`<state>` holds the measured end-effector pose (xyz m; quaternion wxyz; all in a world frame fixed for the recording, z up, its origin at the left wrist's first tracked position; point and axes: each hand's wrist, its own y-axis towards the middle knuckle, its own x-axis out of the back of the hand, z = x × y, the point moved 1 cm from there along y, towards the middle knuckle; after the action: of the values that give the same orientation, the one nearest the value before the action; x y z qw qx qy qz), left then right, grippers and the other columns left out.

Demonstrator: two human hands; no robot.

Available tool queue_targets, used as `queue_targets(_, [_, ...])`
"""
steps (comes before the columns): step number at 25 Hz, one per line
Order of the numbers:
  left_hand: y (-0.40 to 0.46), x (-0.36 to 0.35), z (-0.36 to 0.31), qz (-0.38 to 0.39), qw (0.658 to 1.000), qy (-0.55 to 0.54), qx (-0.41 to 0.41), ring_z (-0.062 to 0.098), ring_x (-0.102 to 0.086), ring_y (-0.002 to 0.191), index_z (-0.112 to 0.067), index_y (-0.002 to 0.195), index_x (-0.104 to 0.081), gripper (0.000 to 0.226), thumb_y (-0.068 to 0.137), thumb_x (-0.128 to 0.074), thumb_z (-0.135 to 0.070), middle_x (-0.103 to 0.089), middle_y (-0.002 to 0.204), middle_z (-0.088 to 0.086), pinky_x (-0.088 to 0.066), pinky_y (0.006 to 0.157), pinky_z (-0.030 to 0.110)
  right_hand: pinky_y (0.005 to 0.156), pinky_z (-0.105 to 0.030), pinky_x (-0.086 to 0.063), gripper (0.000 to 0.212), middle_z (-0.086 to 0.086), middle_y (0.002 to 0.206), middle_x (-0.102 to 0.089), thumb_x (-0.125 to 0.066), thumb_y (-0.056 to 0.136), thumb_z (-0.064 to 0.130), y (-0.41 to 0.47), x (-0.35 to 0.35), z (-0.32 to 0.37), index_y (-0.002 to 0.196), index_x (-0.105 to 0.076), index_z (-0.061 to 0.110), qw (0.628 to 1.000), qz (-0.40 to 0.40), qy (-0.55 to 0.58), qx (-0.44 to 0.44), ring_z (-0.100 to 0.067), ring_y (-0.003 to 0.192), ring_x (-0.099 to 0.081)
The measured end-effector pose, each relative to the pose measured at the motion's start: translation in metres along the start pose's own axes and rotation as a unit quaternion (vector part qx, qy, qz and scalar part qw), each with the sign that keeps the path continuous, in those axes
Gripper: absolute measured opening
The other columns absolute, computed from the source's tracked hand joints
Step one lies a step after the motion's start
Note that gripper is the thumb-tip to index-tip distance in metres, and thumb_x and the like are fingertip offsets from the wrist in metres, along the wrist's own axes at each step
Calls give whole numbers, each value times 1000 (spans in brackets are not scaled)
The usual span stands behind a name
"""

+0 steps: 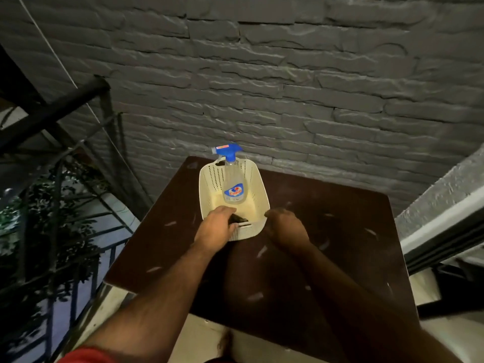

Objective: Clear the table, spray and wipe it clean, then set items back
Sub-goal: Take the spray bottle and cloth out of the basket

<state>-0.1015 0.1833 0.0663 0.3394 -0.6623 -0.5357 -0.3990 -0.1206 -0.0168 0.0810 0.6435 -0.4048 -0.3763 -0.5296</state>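
A cream plastic basket (209, 179) stands on the dark brown table (327, 244), near its far edge. Inside it a clear spray bottle (234, 184) with a blue trigger head stands upright. My left hand (217, 226) reaches over the basket's near rim, fingers curled on a dark object (239, 219) at the basket's near end; what that object is I cannot tell. My right hand (285, 226) rests beside the basket's near right corner, fingers bent down against its wall. Whether it grips the basket is unclear.
A grey stone-brick wall (288, 87) rises just behind the table. A black metal railing (52, 121) and foliage lie to the left, a pale ledge (445, 200) to the right. Light streaks mark the tabletop.
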Motion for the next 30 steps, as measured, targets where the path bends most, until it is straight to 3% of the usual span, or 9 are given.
queue_targets(5, [22, -13, 16, 90, 994, 28, -63, 19, -60, 109, -27, 121, -63, 32, 89, -62, -28, -66, 120, -3, -48, 95, 33, 105, -39, -44, 47, -2, 140, -55, -65, 88, 20, 25, -15, 21, 134, -54, 24, 999, 30, -30, 8, -22, 129, -49])
queue_targets(9, [29, -20, 29, 116, 989, 15, -94, 17, -63, 104, -29, 118, -67, 28, 92, -57, -24, -69, 117, -4, -49, 90, 31, 101, -42, -45, 42, -5, 135, -58, -54, 92, 16, 30, -26, 25, 134, -54, 21, 996, 69, -61, 16, -25, 127, -49])
queue_targets(14, [35, -17, 38, 162, 981, 6, -110, 15, -63, 99, -26, 109, -70, 21, 92, -58, -26, -71, 107, -5, -47, 80, 27, 94, -43, -47, 34, -10, 122, -62, -54, 93, 27, 31, -29, 29, 126, -57, 19, 988, 89, -125, 35, -29, 120, -53])
queue_targets(20, [39, 0, 61, 232, 967, -10, -109, 8, -62, 98, -26, 107, -73, 21, 87, -67, -23, -71, 104, -9, -47, 87, 25, 84, -35, -45, 28, -5, 111, -69, -56, 94, 36, 39, -36, 47, 117, -63, 22, 981, 124, -144, 44, -26, 108, -61])
queue_targets(24, [39, 6, 76, 275, 958, -60, -61, 1, -64, 94, -28, 104, -74, 24, 80, -76, -25, -72, 100, -14, -49, 91, 24, 76, -31, -50, 33, -5, 103, -71, -58, 91, 46, 41, -43, 50, 108, -67, 19, 985, 162, -50, 23, -23, 97, -66])
queue_targets(26, [39, 11, 78, 232, 963, -133, -18, 1, -64, 97, -24, 108, -72, 31, 78, -78, -30, -71, 106, -11, -51, 93, 27, 75, -32, -53, 37, -3, 102, -70, -57, 89, 51, 39, -43, 45, 104, -69, 19, 997, 83, 6, 1, -22, 95, -65])
queue_targets(28, [43, 17, 81, 72, 993, -98, -12, 6, -60, 106, -22, 116, -68, 35, 84, -71, -35, -66, 118, -8, -48, 95, 28, 79, -34, -53, 36, -4, 113, -64, -60, 89, 46, 37, -42, 34, 113, -65, 20, 997, -41, 27, -63, -22, 105, -60])
queue_targets(30, [48, 22, 84, -55, 997, -53, 26, 16, -55, 115, -18, 125, -61, 41, 87, -67, -32, -60, 125, 0, -46, 97, 35, 89, -39, -52, 47, -8, 128, -54, -65, 87, 35, 38, -41, 20, 129, -53, 20, 984, -71, 48, -154, -27, 117, -53])
